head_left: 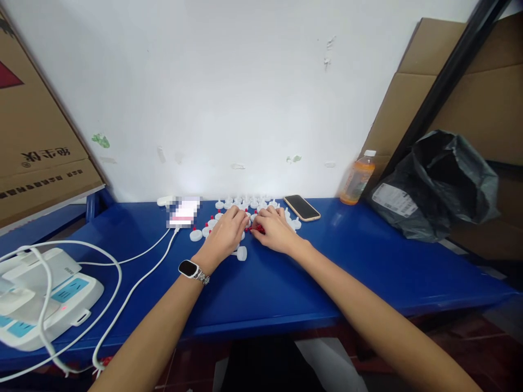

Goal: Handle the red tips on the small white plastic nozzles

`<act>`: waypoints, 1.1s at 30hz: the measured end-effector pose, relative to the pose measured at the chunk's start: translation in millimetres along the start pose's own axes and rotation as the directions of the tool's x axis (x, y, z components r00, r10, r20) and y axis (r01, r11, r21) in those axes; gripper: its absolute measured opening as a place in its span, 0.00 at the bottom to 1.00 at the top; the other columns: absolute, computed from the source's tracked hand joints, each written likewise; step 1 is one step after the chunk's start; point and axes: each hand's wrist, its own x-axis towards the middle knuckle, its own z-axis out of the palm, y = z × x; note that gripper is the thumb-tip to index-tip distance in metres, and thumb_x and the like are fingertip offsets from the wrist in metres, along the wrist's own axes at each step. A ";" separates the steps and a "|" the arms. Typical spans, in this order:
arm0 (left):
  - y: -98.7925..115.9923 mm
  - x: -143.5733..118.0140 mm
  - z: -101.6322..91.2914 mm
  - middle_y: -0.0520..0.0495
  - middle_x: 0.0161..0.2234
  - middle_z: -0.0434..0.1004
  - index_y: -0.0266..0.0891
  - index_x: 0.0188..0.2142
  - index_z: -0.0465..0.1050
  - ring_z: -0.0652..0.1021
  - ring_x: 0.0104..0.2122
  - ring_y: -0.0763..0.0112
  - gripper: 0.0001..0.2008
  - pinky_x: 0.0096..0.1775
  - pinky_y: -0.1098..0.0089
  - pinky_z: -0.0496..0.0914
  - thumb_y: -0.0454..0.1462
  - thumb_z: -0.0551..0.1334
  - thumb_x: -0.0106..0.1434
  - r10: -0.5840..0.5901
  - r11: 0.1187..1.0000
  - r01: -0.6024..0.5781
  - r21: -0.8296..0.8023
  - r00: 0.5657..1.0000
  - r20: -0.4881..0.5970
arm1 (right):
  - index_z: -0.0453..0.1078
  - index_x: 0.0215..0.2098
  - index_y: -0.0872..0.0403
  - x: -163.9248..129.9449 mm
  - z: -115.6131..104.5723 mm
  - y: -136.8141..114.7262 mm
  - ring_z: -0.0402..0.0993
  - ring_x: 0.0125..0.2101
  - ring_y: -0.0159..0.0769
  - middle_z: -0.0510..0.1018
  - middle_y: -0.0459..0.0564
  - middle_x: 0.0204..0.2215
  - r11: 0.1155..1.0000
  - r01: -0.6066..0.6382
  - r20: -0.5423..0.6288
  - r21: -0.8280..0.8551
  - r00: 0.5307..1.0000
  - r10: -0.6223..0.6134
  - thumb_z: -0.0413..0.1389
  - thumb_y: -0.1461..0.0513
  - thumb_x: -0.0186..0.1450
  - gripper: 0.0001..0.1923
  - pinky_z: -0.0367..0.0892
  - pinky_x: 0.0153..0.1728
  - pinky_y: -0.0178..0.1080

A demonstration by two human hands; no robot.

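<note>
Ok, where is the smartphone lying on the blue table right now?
In the head view, the smartphone lies flat near the wall, just right of the white caps under the hands, with the orange drink bottle further right.

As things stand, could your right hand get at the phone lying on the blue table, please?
Probably yes. The right hand rests among the white caps, and the phone lies flat just beyond it toward the wall, with only bare blue table and a few caps between them.
</note>
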 end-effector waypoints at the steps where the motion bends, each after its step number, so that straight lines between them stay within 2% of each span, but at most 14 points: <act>1: 1.2 0.3 0.6 0.44 0.39 0.67 0.40 0.38 0.66 0.71 0.38 0.63 0.16 0.43 0.61 0.65 0.40 0.43 0.75 0.009 0.998 -0.009 0.058 1.000 -0.008 | 0.72 0.34 0.53 0.2 -1.7 -0.6 0.65 0.42 0.44 0.77 0.52 0.36 0.999 -0.020 -0.024 0.031 0.999 0.020 0.55 0.60 0.67 0.06 0.51 0.44 0.45; 4: 2.3 1.0 -4.4 0.43 0.39 0.70 0.39 0.37 0.68 0.71 0.39 0.61 0.17 0.43 0.59 0.64 0.40 0.44 0.75 0.005 0.991 0.002 0.133 0.999 -0.051 | 0.71 0.34 0.53 0.7 -5.4 -1.5 0.68 0.39 0.41 0.78 0.48 0.33 0.985 -0.067 -0.078 0.157 0.994 0.080 0.55 0.62 0.66 0.04 0.52 0.45 0.45; 7: 1.1 -1.2 -21.8 0.45 0.38 0.73 0.40 0.35 0.71 0.73 0.40 0.62 0.15 0.43 0.61 0.64 0.44 0.51 0.72 0.006 1.000 -0.005 0.025 0.999 -0.043 | 0.71 0.34 0.52 1.5 -6.2 -0.3 0.71 0.36 0.38 0.79 0.46 0.30 0.956 -0.078 -0.092 0.282 0.990 0.108 0.54 0.63 0.66 0.04 0.54 0.47 0.44; 11: 3.4 -8.5 -41.5 0.48 0.30 0.74 0.41 0.28 0.74 0.73 0.33 0.64 0.19 0.42 0.61 0.64 0.54 0.63 0.61 0.093 0.996 -0.092 -0.015 0.980 0.178 | 0.71 0.33 0.52 2.5 -5.2 3.1 0.73 0.34 0.36 0.80 0.45 0.30 0.924 -0.082 -0.126 0.373 0.982 0.138 0.56 0.64 0.64 0.03 0.58 0.46 0.42; 13: 7.2 -10.9 -38.6 0.49 0.27 0.73 0.41 0.29 0.73 0.72 0.31 0.64 0.21 0.42 0.60 0.63 0.56 0.64 0.59 0.118 0.990 -0.131 0.046 0.967 0.226 | 0.71 0.33 0.52 2.6 -4.8 3.9 0.73 0.35 0.36 0.80 0.45 0.30 0.918 -0.081 -0.142 0.387 0.979 0.146 0.55 0.64 0.64 0.03 0.58 0.46 0.42; 16: 14.7 -10.4 -20.7 0.47 0.26 0.73 0.40 0.29 0.71 0.71 0.29 0.63 0.19 0.40 0.59 0.62 0.51 0.58 0.65 0.166 0.968 -0.208 0.138 0.950 0.264 | 0.72 0.34 0.52 2.8 -4.5 3.3 0.73 0.35 0.36 0.80 0.45 0.30 0.915 -0.076 -0.159 0.395 0.976 0.149 0.55 0.64 0.64 0.03 0.59 0.48 0.42; 20: 24.2 -3.6 -1.2 0.43 0.30 0.75 0.39 0.32 0.71 0.72 0.35 0.59 0.17 0.42 0.57 0.61 0.42 0.49 0.72 0.197 0.945 -0.227 0.237 0.970 0.145 | 0.72 0.34 0.52 4.0 -6.8 3.4 0.73 0.36 0.37 0.79 0.46 0.30 0.895 -0.076 -0.174 0.439 0.970 0.168 0.55 0.64 0.63 0.03 0.61 0.46 0.41; 23: 27.7 -0.4 -4.4 0.42 0.32 0.75 0.39 0.33 0.70 0.71 0.36 0.59 0.18 0.42 0.57 0.61 0.39 0.45 0.72 0.180 0.940 -0.198 0.278 0.980 0.090 | 0.72 0.33 0.52 4.6 -11.0 8.4 0.74 0.35 0.37 0.79 0.46 0.30 0.872 -0.105 -0.229 0.478 0.944 0.239 0.55 0.63 0.63 0.03 0.64 0.42 0.39; 25: 27.9 -2.4 -10.7 0.43 0.31 0.75 0.39 0.35 0.70 0.71 0.35 0.59 0.19 0.42 0.57 0.61 0.43 0.45 0.73 0.167 0.945 -0.190 0.266 0.980 0.104 | 0.72 0.33 0.52 4.2 -13.0 12.9 0.74 0.34 0.36 0.79 0.46 0.29 0.859 -0.127 -0.263 0.497 0.921 0.288 0.55 0.62 0.63 0.03 0.65 0.39 0.39; 26: 27.5 -4.5 -13.2 0.44 0.30 0.74 0.40 0.36 0.70 0.71 0.33 0.60 0.19 0.42 0.57 0.62 0.49 0.48 0.71 0.177 0.948 -0.209 0.240 0.973 0.146 | 0.72 0.33 0.52 4.0 -13.2 14.7 0.74 0.33 0.36 0.79 0.46 0.29 0.849 -0.136 -0.267 0.511 0.913 0.307 0.55 0.62 0.62 0.03 0.66 0.38 0.38; 28: 26.6 -9.3 -14.2 0.45 0.28 0.73 0.40 0.39 0.71 0.71 0.31 0.60 0.25 0.42 0.57 0.63 0.59 0.54 0.64 0.222 0.943 -0.269 0.196 0.947 0.231 | 0.72 0.33 0.53 3.6 -12.2 16.9 0.74 0.31 0.35 0.78 0.46 0.28 0.827 -0.150 -0.247 0.542 0.912 0.327 0.55 0.63 0.62 0.03 0.66 0.36 0.37; 29: 26.4 -11.4 -12.6 0.45 0.28 0.72 0.39 0.41 0.72 0.71 0.31 0.59 0.27 0.42 0.56 0.63 0.60 0.55 0.62 0.247 0.935 -0.299 0.190 0.935 0.255 | 0.72 0.33 0.53 3.5 -11.1 17.2 0.74 0.31 0.35 0.78 0.46 0.28 0.816 -0.153 -0.231 0.558 0.916 0.329 0.55 0.63 0.62 0.03 0.66 0.35 0.37; 33: 24.8 -13.0 -1.8 0.44 0.30 0.73 0.39 0.41 0.73 0.72 0.34 0.58 0.19 0.42 0.58 0.64 0.52 0.55 0.67 0.303 0.927 -0.351 0.133 0.909 0.284 | 0.71 0.32 0.53 4.3 -6.7 15.4 0.74 0.31 0.34 0.78 0.46 0.28 0.788 -0.136 -0.201 0.600 0.928 0.313 0.55 0.62 0.61 0.03 0.67 0.36 0.37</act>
